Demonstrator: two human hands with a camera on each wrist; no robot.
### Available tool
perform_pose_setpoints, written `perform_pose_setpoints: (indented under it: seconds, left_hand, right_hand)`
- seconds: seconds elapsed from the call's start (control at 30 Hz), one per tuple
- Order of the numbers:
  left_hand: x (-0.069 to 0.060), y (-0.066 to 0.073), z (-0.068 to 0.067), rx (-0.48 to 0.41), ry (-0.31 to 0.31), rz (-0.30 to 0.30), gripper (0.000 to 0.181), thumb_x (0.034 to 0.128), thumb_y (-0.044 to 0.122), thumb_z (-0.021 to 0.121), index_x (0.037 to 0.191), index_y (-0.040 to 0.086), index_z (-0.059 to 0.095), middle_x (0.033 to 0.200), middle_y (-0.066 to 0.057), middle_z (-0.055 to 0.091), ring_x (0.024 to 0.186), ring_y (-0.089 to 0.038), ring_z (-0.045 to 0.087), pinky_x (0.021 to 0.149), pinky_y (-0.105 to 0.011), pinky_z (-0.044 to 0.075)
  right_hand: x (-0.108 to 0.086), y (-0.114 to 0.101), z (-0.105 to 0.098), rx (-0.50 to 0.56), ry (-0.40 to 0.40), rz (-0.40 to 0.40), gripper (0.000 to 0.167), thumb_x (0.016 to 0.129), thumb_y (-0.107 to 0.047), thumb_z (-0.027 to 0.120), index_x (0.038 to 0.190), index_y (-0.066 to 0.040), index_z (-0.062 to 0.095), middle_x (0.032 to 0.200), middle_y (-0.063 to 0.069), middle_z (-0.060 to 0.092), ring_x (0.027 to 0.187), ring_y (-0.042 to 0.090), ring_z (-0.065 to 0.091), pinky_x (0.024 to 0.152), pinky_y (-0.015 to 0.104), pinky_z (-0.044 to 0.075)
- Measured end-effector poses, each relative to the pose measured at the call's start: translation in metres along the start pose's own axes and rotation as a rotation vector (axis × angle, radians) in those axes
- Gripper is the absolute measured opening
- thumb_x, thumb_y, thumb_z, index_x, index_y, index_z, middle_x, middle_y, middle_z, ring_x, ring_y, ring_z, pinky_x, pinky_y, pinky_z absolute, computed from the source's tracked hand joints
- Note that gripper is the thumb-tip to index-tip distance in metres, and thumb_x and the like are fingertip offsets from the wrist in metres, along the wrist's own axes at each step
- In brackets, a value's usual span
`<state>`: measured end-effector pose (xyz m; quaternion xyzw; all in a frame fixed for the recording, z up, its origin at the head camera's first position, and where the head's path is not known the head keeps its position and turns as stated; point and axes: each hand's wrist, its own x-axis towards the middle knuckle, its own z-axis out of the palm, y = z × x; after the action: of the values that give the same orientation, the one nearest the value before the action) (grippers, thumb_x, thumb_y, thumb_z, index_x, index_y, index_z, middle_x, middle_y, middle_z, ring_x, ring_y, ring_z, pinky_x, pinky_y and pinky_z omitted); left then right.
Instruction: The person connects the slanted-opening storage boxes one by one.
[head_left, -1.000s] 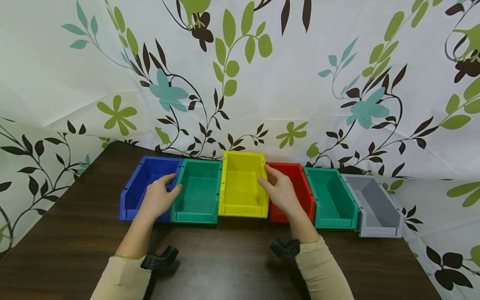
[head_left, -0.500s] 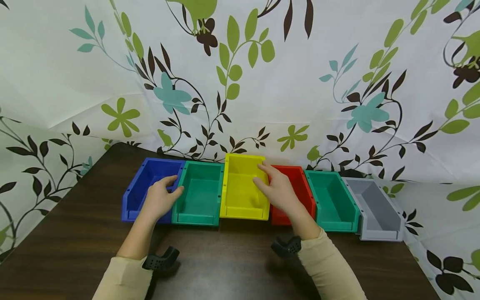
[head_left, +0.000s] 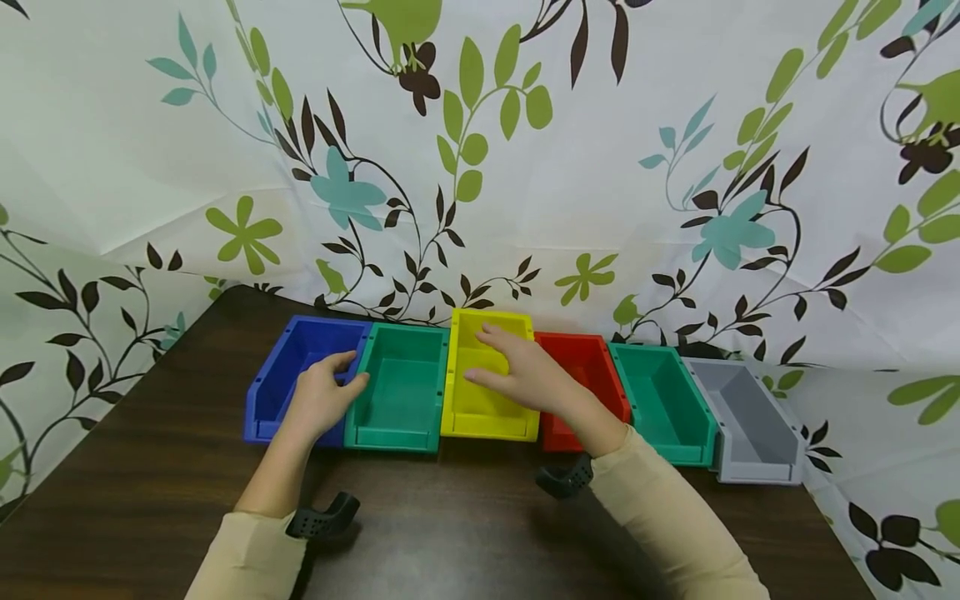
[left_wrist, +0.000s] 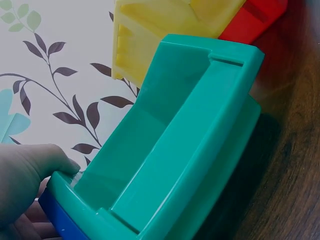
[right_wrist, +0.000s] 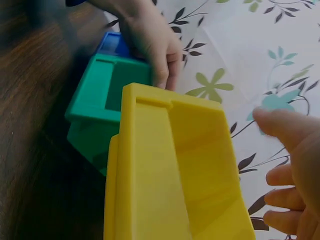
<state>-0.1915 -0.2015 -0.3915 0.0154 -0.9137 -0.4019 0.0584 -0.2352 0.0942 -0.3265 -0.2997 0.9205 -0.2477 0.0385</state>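
Note:
My left hand (head_left: 322, 396) is at the seam between the blue bin (head_left: 262, 408) and the left green bin (head_left: 397, 375). In the left wrist view its thumb (left_wrist: 50, 157) lies over the green bin's side rim while its fingers curl behind the blue wall, so the hand grips both adjoining walls. Over the yellow bin (head_left: 487, 400) hovers my right hand (head_left: 525, 367), thumb and fingers spread apart and holding nothing. The right wrist view shows that hand apart from the yellow bin (right_wrist: 155, 165), which looks bare inside.
Right of the yellow bin stand a red bin (head_left: 585, 367), a second green bin (head_left: 667, 408) and a grey bin (head_left: 757, 417), side by side. The row sits on a dark wood table (head_left: 427, 525), against a leaf-patterned cloth backdrop (head_left: 585, 192).
My right hand has come off the edge between the yellow and red bins and moved left over the yellow bin. The left hand keeps its place. The head view has shifted slightly.

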Motion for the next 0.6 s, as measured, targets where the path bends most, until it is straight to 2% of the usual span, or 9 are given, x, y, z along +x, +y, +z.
perform_pose_setpoints:
  seconds: [0.17, 0.3, 0.43, 0.6]
  left_hand:
    - [-0.001, -0.002, 0.0, -0.003, -0.007, -0.011, 0.053, 0.0934, 0.022, 0.055, 0.137, -0.006, 0.044, 0.135, -0.031, 0.048, 0.121, -0.045, 0.05, 0.095, -0.057, 0.045]
    - [-0.001, -0.004, 0.001, -0.003, 0.0, -0.008, 0.053, 0.0931, 0.022, 0.055, 0.137, -0.006, 0.044, 0.135, -0.03, 0.049, 0.122, -0.045, 0.05, 0.096, -0.057, 0.044]
    - [0.0, -0.005, 0.002, -0.006, 0.002, -0.005, 0.053, 0.093, 0.022, 0.056, 0.137, -0.006, 0.044, 0.135, -0.03, 0.049, 0.122, -0.045, 0.049, 0.096, -0.057, 0.044]
    - [0.001, -0.004, 0.001, -0.013, 0.01, 0.002, 0.052, 0.0928, 0.021, 0.056, 0.136, -0.006, 0.045, 0.134, -0.03, 0.049, 0.121, -0.045, 0.051, 0.096, -0.057, 0.045]
  right_hand:
    - [0.012, -0.002, 0.002, -0.053, -0.081, -0.042, 0.079, 0.085, -0.063, 0.054, 0.147, -0.018, 0.036, 0.157, 0.002, 0.026, 0.145, 0.019, 0.022, 0.113, 0.046, 0.03]
    - [0.021, -0.001, 0.005, -0.138, -0.111, -0.067, 0.084, 0.083, -0.069, 0.049, 0.149, -0.021, 0.03, 0.159, 0.001, 0.019, 0.147, 0.022, 0.014, 0.117, 0.048, 0.021]
    - [0.029, 0.002, 0.007, -0.233, -0.13, -0.071, 0.089, 0.081, -0.073, 0.047, 0.151, -0.022, 0.025, 0.16, 0.002, 0.015, 0.148, 0.025, 0.011, 0.118, 0.051, 0.012]
    - [0.038, 0.006, 0.006, -0.288, -0.16, -0.057, 0.096, 0.078, -0.077, 0.046, 0.152, -0.021, 0.021, 0.16, 0.004, 0.013, 0.147, 0.029, 0.012, 0.117, 0.053, 0.013]
